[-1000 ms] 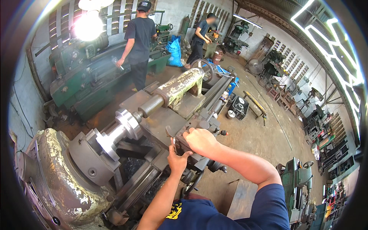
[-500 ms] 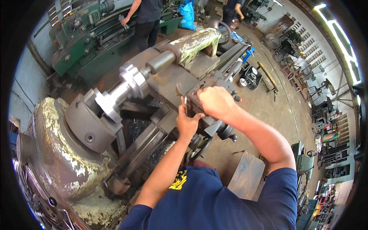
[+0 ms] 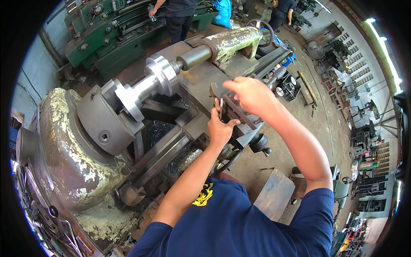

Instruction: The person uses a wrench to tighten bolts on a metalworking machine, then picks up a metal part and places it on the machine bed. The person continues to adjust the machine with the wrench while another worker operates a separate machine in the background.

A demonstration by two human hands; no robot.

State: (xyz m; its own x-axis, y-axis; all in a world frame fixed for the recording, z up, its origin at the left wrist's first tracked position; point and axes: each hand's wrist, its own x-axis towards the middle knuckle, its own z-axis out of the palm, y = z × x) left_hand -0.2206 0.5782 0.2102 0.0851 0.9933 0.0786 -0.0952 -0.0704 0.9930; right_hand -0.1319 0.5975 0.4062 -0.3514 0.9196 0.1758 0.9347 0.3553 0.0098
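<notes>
Printed in yellow on a navy T-shirt: a curling emblem, partly lost in the folds, too small to make out.

Left hand at the near side of a dark steel tool post, forefinger raised, thumb spread apart from it and set against the block's edge. Between thumb and forefinger, a thin bright metal strip; just beyond the fingertip, a curved, dull-metal piece. Pinched or merely touched: cannot tell. Right hand over the top of the tool post, fingers curled in narrow, underside hidden; holding or not, cannot tell.

To the left, apart from both hands, a stepped shaft of smooth, shiny metal, clamped in a matte grey, drum-shaped lathe chuck and lined up with the cylindrical tailstock quill. Rounded headstock and long tailstock both rough with flaking pale paint over brown.
</notes>
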